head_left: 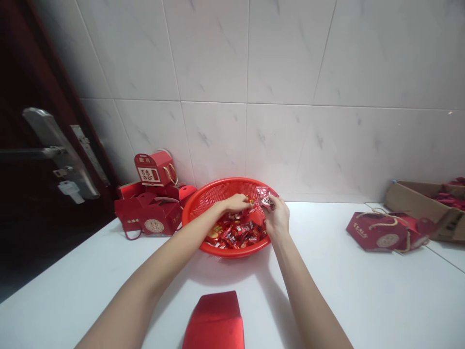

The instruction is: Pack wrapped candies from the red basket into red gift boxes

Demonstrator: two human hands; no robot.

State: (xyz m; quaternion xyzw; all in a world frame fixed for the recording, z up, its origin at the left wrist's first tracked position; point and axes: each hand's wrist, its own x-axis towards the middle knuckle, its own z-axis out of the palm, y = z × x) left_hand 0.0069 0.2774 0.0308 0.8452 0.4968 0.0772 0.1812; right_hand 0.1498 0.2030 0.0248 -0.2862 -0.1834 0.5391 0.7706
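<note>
A red plastic basket [225, 252] with a perforated wall holds many wrapped candies [241, 235], mostly red with some gold. My left hand [236, 203] is inside the basket, its fingers closed at a small red-and-gold wrapped candy [250, 200]. At the basket's right rim, my right hand [278, 218] pinches a pink-and-white candy packet [265, 196] between thumb and fingers. Below the basket, nearest to me, stands a red box [216, 322], cut off by the bottom edge of the view.
Several red gift boxes [160, 218] with rope handles are stacked at the left by the tiled wall. More red boxes [388, 232] lie at the right, before a cardboard carton [410, 196] with red items. A dark door with a metal handle [60, 150] stands at far left.
</note>
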